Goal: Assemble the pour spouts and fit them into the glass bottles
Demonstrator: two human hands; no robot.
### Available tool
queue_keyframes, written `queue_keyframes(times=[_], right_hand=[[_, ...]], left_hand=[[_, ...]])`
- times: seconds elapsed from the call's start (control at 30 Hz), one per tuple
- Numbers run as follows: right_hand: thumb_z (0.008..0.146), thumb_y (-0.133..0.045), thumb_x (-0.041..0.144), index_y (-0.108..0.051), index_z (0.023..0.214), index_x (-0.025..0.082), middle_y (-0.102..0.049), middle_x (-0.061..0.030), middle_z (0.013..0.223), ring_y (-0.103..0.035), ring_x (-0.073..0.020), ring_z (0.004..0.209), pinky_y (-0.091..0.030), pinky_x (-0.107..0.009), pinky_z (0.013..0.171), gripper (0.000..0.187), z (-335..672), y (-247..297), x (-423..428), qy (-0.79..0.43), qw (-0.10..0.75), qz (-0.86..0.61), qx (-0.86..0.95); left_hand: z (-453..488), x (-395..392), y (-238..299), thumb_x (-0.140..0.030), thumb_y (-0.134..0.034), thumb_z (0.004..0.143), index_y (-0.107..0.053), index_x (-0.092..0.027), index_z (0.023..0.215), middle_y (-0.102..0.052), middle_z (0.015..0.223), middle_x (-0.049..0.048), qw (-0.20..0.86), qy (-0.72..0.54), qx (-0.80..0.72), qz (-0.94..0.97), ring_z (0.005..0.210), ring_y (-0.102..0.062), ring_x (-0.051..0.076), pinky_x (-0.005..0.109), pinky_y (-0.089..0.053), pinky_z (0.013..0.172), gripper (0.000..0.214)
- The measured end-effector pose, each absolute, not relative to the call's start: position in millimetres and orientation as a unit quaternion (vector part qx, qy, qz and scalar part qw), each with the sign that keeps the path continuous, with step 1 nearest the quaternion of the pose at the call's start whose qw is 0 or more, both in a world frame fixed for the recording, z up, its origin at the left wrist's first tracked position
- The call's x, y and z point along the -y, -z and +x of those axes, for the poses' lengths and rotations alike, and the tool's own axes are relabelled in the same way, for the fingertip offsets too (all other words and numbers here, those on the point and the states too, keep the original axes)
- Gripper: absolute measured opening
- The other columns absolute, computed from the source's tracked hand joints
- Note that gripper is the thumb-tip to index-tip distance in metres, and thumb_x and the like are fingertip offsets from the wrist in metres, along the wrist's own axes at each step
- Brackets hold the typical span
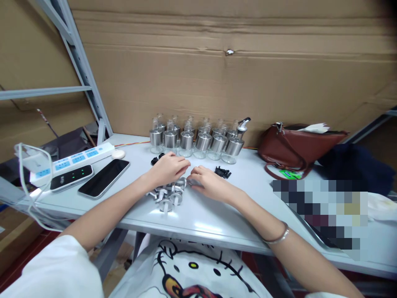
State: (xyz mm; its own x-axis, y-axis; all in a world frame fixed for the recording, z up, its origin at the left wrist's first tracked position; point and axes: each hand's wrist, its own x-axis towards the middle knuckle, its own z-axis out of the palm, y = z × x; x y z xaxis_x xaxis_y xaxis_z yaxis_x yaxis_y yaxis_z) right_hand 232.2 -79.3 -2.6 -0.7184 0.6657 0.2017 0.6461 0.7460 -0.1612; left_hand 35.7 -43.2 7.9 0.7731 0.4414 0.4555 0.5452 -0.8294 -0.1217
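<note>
Both hands are close together over the middle of the white table. My left hand [170,169] has its fingers drawn together above a pile of silver pieces with round discs and short stems [169,198]. My right hand [206,182] is curled at the pile's right edge, its fingertips closed. What either hand pinches is too hidden to name. Behind them stand several glass bottles with steel sleeves [203,142]. A pourer spout [242,127] sits in the front bottle at the far right. Small black parts [222,172] lie right of my right hand.
More black pieces [154,160] lie behind my left hand. On the left are a power strip [77,159], a phone [104,178], a black device with green lights [72,178] and a white cable. A brown handbag [297,145] and a blurred-out patch [322,215] occupy the right.
</note>
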Motion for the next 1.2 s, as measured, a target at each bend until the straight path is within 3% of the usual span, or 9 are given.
queue_keyframes(times=[0.5,0.77,1.0,1.2], right_hand=[[0.084,-0.057,0.014,-0.067,0.099,0.015,-0.063,-0.0117,0.094,-0.056,-0.0235,0.089,-0.048,-0.037,0.08,0.018,236.9,3.5,77.8,-0.063,0.139,-0.342,0.927],[0.085,-0.057,0.011,-0.059,0.1,0.016,-0.061,-0.0114,0.106,-0.055,-0.0239,0.1,-0.046,-0.039,0.087,0.016,244.6,-1.7,75.9,-0.099,0.159,-0.324,0.927],[0.086,-0.054,0.014,-0.057,0.098,0.018,-0.065,-0.0075,0.097,-0.06,-0.0193,0.09,-0.047,-0.035,0.082,0.012,252.6,-12.9,74.6,-0.147,0.231,-0.341,0.899],[0.088,-0.052,0.029,-0.058,0.09,0.019,-0.067,-0.0051,0.086,-0.06,-0.0163,0.074,-0.047,-0.029,0.069,0.012,254.1,-24.0,75.7,-0.191,0.282,-0.379,0.861]], left_hand=[[35.0,46.0,-10.3,-0.017,-0.041,0.093,-0.061,-0.016,0.094,-0.07,0.087,0.0026,0.109,0.202,0.247,-0.941,0.076,-0.063,0.015,0.03,-0.039,0.075,0.02],[37.6,52.0,-13.3,-0.031,-0.036,0.098,-0.053,-0.014,0.115,-0.07,0.097,0.0056,0.092,0.216,0.231,-0.944,0.08,-0.065,0.016,0.03,-0.041,0.078,0.03],[37.2,51.2,-11.7,-0.051,-0.053,0.087,-0.056,-0.014,0.101,-0.069,0.092,0.0053,0.081,0.188,0.24,-0.949,0.08,-0.065,0.019,0.031,-0.041,0.079,0.04],[36.0,50.5,-9.5,-0.052,-0.062,0.08,-0.046,-0.014,0.113,-0.065,0.101,0.0074,0.056,0.221,0.227,-0.947,0.079,-0.063,0.018,0.031,-0.043,0.077,0.052]])
